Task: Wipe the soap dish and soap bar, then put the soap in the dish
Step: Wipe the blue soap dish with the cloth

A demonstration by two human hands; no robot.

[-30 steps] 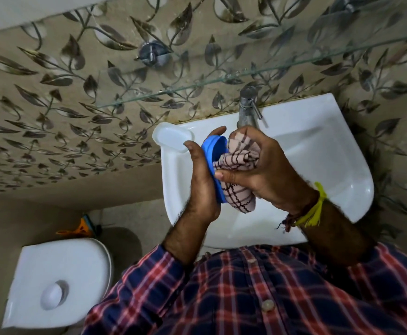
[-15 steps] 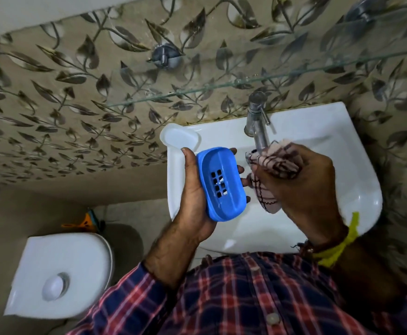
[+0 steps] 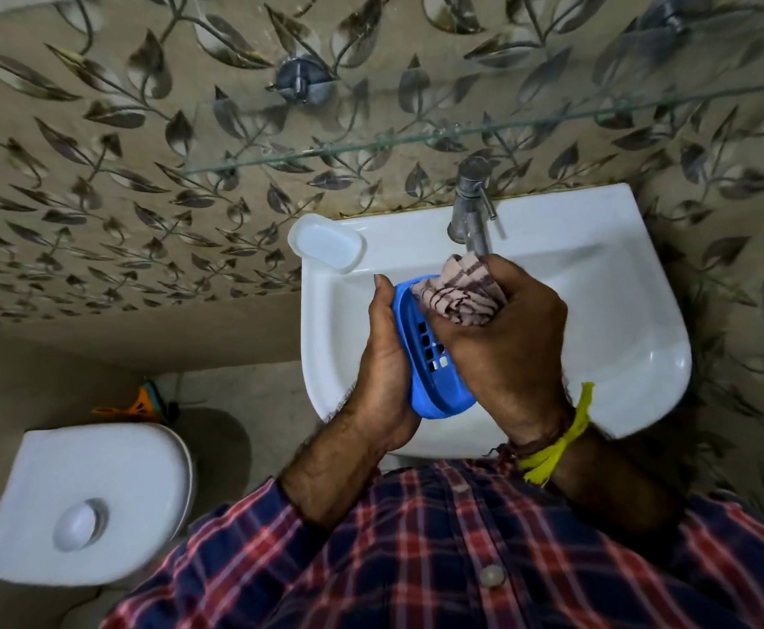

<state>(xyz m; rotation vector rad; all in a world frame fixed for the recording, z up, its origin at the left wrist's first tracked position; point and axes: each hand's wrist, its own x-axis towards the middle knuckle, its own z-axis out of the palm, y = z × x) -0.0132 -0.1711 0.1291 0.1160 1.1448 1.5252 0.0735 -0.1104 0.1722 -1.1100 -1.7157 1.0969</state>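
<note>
Over the white basin, my left hand [image 3: 382, 356] grips a blue soap dish [image 3: 434, 379] with drain slots in its floor, tilted on its long edge. My right hand [image 3: 502, 351] holds a bunched checked cloth [image 3: 459, 295] and presses it into the upper half of the dish. A pale oval piece, either the soap bar or a tray [image 3: 328, 242], lies on the basin's back left corner; I cannot tell which.
The sink [image 3: 620, 311] has a steel tap [image 3: 471, 211] at the back, just above the cloth. A glass shelf [image 3: 416, 138] juts from the leaf-patterned wall. A white toilet cistern [image 3: 85, 501] stands at lower left.
Half a second ago the cloth was held apart to the right of the dish; now my right hand has brought it back onto the dish's inside. The dish has tilted more on edge.
</note>
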